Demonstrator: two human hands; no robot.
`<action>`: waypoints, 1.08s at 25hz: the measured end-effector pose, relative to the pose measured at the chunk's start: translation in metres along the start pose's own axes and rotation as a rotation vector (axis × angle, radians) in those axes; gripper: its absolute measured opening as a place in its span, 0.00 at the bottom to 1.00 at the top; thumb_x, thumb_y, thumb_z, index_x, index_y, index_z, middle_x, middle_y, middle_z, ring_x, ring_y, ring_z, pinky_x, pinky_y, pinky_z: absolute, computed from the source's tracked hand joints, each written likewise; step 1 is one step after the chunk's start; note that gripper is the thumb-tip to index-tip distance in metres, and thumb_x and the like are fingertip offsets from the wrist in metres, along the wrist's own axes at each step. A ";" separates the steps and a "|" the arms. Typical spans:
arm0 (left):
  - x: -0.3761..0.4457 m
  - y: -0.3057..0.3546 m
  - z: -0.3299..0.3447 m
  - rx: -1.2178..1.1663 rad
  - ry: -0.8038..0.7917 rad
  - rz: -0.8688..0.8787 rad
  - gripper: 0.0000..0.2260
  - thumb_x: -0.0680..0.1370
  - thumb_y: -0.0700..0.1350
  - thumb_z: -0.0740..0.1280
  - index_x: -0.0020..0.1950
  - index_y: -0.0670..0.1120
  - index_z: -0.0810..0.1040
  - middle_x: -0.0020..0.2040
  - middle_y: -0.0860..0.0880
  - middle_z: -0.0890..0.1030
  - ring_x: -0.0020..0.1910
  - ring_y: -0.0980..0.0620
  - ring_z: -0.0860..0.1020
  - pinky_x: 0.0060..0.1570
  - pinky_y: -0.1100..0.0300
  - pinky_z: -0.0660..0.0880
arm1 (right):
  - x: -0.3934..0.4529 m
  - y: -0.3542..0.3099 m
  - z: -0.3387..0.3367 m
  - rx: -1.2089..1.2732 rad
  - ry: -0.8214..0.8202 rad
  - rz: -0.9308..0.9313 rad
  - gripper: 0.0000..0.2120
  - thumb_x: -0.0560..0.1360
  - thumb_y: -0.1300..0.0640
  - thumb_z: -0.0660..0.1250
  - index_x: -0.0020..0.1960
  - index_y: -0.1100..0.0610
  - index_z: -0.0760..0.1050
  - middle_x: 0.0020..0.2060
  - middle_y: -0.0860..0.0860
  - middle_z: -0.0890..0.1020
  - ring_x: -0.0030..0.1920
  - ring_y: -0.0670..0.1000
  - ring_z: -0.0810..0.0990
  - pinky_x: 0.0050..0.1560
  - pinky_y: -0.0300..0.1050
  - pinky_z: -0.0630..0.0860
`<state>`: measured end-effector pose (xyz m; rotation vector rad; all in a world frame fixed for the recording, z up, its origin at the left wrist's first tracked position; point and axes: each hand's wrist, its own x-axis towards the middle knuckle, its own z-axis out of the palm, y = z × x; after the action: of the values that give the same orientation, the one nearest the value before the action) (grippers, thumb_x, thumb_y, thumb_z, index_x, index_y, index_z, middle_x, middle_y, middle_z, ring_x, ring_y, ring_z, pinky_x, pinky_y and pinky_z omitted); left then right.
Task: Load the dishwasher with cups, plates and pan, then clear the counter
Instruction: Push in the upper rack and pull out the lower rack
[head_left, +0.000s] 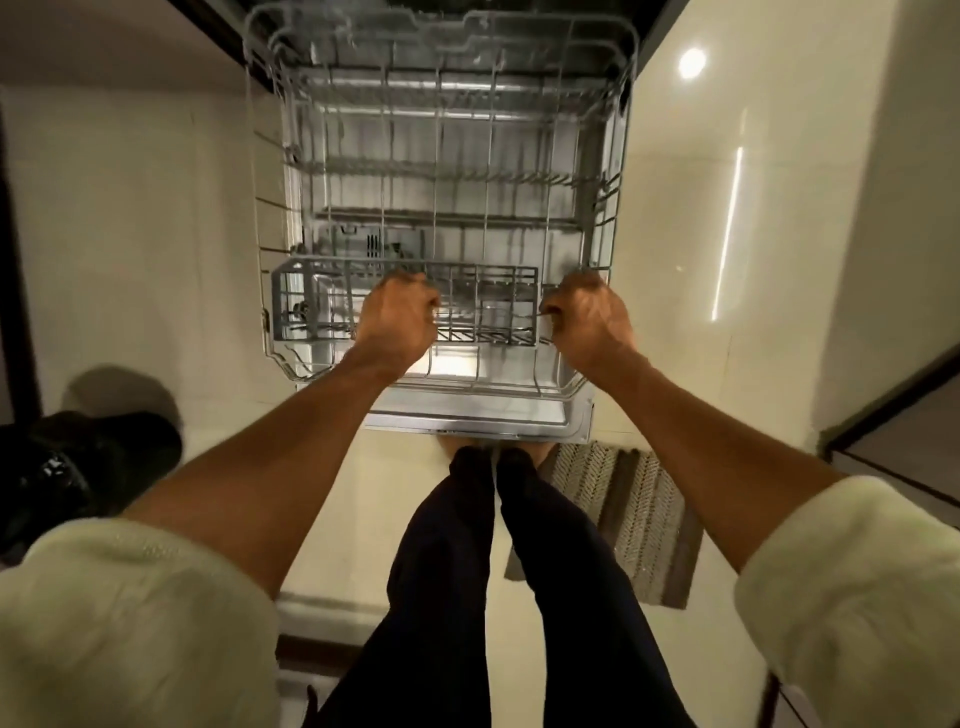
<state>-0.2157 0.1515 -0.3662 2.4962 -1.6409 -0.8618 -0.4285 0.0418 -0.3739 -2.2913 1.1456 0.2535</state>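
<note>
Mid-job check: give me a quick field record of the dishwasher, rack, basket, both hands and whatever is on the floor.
door: dishwasher door open, lying flat
rack: wire rack pulled out over the door, no dishes seen in it
basket: cutlery basket at the rack's front left
left hand: left hand grips the front rack wire
right hand: right hand grips the front rack wire at the right corner
floor: mat on the right, black bag on the left
</note>
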 end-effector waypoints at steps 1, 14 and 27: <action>0.007 -0.005 0.009 0.006 -0.014 -0.006 0.09 0.74 0.34 0.69 0.50 0.43 0.85 0.49 0.46 0.84 0.47 0.46 0.81 0.46 0.60 0.73 | 0.008 0.004 0.010 -0.004 -0.009 -0.010 0.13 0.72 0.71 0.69 0.49 0.57 0.85 0.47 0.55 0.84 0.54 0.56 0.80 0.47 0.44 0.76; 0.040 -0.054 0.079 0.007 -0.079 -0.058 0.10 0.72 0.33 0.70 0.51 0.42 0.84 0.49 0.43 0.85 0.47 0.43 0.83 0.51 0.53 0.79 | 0.054 0.023 0.102 -0.014 -0.046 -0.026 0.14 0.72 0.68 0.71 0.52 0.53 0.83 0.49 0.55 0.82 0.47 0.53 0.82 0.44 0.47 0.83; 0.040 -0.064 0.084 -0.048 -0.077 -0.062 0.17 0.69 0.27 0.70 0.56 0.39 0.82 0.52 0.41 0.83 0.50 0.42 0.82 0.51 0.50 0.81 | 0.045 0.019 0.101 -0.040 -0.110 0.040 0.21 0.71 0.70 0.71 0.62 0.57 0.80 0.55 0.56 0.83 0.60 0.55 0.76 0.55 0.49 0.78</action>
<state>-0.1896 0.1679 -0.4751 2.5244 -1.5521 -1.0036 -0.4075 0.0584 -0.4829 -2.2605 1.1408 0.4158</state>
